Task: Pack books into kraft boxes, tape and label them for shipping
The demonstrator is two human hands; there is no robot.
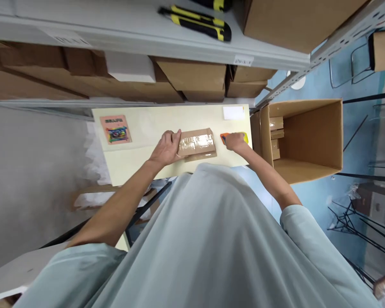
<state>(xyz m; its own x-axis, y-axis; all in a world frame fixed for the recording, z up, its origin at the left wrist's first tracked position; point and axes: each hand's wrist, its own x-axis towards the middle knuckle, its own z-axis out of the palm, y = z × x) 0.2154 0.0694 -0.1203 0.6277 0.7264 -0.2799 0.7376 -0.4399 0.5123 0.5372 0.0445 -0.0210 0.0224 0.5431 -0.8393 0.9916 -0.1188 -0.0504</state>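
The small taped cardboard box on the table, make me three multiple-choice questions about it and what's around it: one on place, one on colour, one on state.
1. Where does the big open carton stand relative to the table?
A. Past its right end
B. On top of it
C. Past its left end

2. What colours is the tool under the right hand?
A. Black and white
B. Orange and yellow
C. All blue

3. What is the left hand doing?
A. Hanging free of everything
B. Holding a knife
C. Resting on the small taped box

Answers:
1 A, the carton sits beyond the table's right edge.
2 B, the orange and yellow tool shows at both sides of the fingers.
3 C, the fingers lie on the box's left end, which sits flat on the table.
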